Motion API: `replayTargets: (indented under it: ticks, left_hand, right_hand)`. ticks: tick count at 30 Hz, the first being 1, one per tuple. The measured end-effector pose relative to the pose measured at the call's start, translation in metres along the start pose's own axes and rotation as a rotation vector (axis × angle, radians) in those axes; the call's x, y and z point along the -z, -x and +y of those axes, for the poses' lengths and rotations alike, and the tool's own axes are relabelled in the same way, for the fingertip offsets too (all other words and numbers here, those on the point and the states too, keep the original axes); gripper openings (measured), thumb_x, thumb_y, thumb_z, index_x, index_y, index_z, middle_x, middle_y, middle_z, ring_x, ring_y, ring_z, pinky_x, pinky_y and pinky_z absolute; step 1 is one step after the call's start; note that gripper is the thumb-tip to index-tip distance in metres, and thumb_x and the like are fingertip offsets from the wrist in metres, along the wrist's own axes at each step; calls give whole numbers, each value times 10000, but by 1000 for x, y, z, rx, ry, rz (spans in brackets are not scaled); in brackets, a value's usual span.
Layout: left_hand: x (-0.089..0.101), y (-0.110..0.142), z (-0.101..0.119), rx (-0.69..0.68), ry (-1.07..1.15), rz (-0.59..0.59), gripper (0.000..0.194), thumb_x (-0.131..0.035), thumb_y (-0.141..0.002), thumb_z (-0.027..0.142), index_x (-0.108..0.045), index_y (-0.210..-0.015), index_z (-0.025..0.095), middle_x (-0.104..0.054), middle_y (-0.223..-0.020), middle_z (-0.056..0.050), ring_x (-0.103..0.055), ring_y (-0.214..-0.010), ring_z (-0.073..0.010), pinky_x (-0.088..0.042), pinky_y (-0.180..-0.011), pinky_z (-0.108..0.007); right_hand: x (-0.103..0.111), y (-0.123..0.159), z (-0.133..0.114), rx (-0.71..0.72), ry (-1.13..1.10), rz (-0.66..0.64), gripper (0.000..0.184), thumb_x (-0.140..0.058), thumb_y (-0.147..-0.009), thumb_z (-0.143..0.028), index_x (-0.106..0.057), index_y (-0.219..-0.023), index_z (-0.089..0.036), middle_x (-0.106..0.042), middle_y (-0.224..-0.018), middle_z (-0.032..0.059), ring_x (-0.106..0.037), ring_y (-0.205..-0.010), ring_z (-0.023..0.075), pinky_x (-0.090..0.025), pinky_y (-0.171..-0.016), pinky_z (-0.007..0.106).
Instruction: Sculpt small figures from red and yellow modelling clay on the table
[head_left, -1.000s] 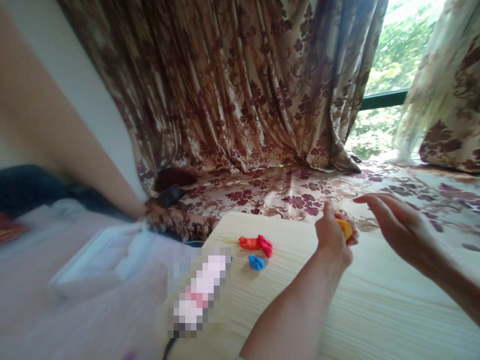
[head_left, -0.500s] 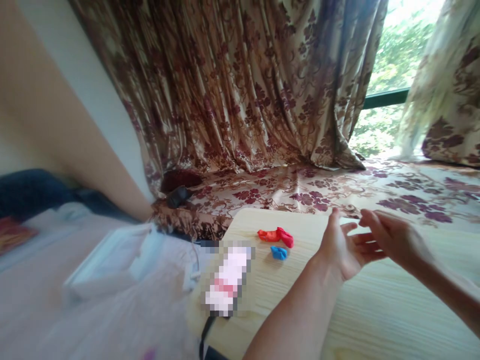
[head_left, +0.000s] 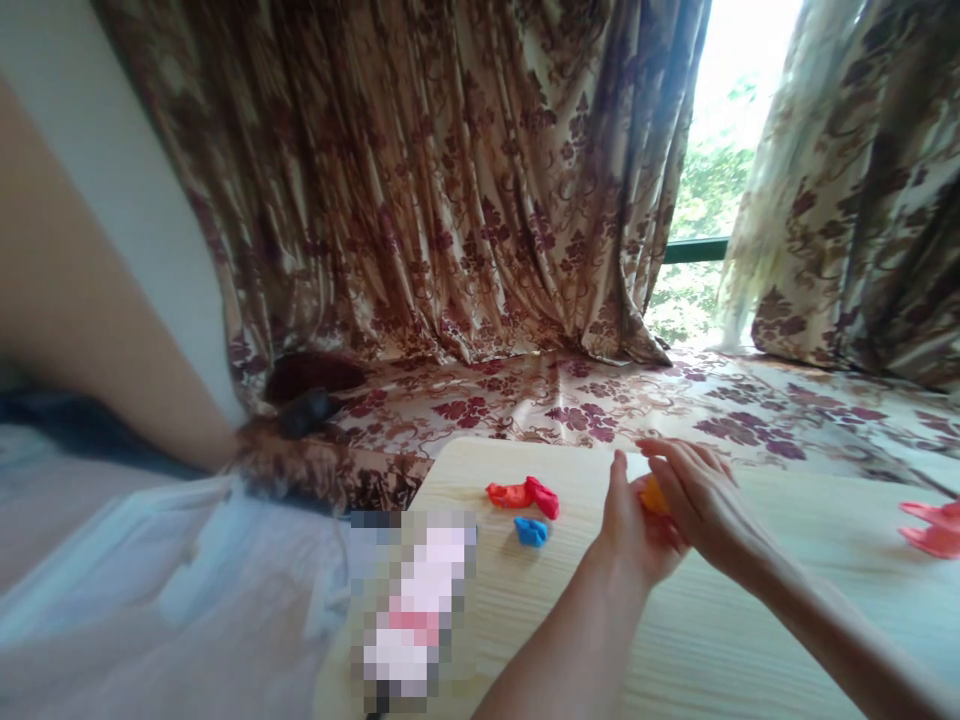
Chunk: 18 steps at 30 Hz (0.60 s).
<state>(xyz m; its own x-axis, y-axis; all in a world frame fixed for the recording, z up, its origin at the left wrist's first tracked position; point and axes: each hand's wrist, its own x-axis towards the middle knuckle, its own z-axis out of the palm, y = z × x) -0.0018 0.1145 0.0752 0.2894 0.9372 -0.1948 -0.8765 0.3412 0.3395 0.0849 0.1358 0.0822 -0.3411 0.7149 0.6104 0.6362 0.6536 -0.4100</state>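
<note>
My left hand point(head_left: 637, 530) is held palm up over the table, with its thumb raised and its fingers partly covered by my right hand. Laid across it from the right is my right hand point(head_left: 697, 490), fingers nearly straight and together. Between the two palms shows a lump of yellow modelling clay point(head_left: 655, 496), mostly hidden. To the left of my hands lie an orange clay piece point(head_left: 508, 495) touching a red clay piece point(head_left: 544, 498). A small blue clay piece point(head_left: 530, 532) sits just in front of them.
A blurred-out pinkish object point(head_left: 416, 605) with a dark cable lies at the light wooden table's point(head_left: 480, 465) left side. A pink pronged item point(head_left: 934, 530) is at the far right. Behind the table is a flower-patterned cloth ledge point(head_left: 585, 415) below a curtain point(head_left: 450, 200).
My hands, apart before, have come together, the right one over the left. The yellow clay now shows between them. The view has turned to the right, bringing the pink pronged item into sight.
</note>
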Motion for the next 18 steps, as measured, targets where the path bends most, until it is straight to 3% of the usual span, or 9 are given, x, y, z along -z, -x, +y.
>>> replayTargets:
  ticks: [2,4,5,8,12,15,18]
  left_hand:
    - [7,2,5,-57,62,28,387,-421,-848,429,-583,-756,90,-578,-646,-36,-557,-543,-92,-420,-484,-168]
    - [16,5,10,-161,27,29,133,-536,-799,240,-558,-812,109,-600,-695,-28,-581,-586,-87,-453,-539,-167]
    - [21,7,12,-202,-20,39,102,-563,-759,146,-538,-857,129,-603,-702,-20,-594,-602,-97,-463,-549,-178]
    - [33,11,16,-262,-156,127,330,-561,-687,14,-462,-960,169,-593,-682,-9,-620,-619,-131,-479,-548,-212]
    - [42,11,14,-269,-202,163,373,-542,-629,-22,-457,-940,165,-590,-748,-25,-641,-689,-158,-509,-619,-280]
    - [43,11,11,-279,-248,201,337,-516,-582,1,-508,-880,160,-576,-712,-13,-626,-627,-148,-501,-559,-266]
    - [41,11,8,-281,-288,266,91,-500,-635,152,-543,-715,147,-537,-591,4,-560,-480,-120,-453,-450,-232]
  right_hand:
    - [1,1,7,93,39,-85,305,-371,-866,-404,-614,-973,-254,-618,-1035,57,-519,-1037,264,-372,-905,494]
    - [0,3,15,79,-70,-157,316,-354,-885,-398,-612,-993,-251,-607,-1061,59,-547,-1008,236,-418,-883,435]
    - [-2,6,19,51,-149,-164,326,-340,-895,-396,-604,-1008,-242,-604,-1067,62,-560,-994,220,-442,-866,398]
    - [-12,15,29,-31,-308,-76,335,-348,-894,-412,-609,-959,-212,-611,-1036,67,-573,-981,206,-461,-859,346]
    - [-25,32,35,-51,-366,23,288,-396,-877,-406,-613,-871,-217,-613,-991,59,-591,-919,209,-481,-823,335]
    - [-27,41,37,7,-350,24,207,-430,-867,-359,-604,-901,-251,-595,-1018,48,-587,-927,218,-481,-815,342]
    - [-23,44,39,18,-294,65,170,-440,-861,-319,-596,-912,-274,-597,-1001,39,-583,-934,228,-477,-812,351]
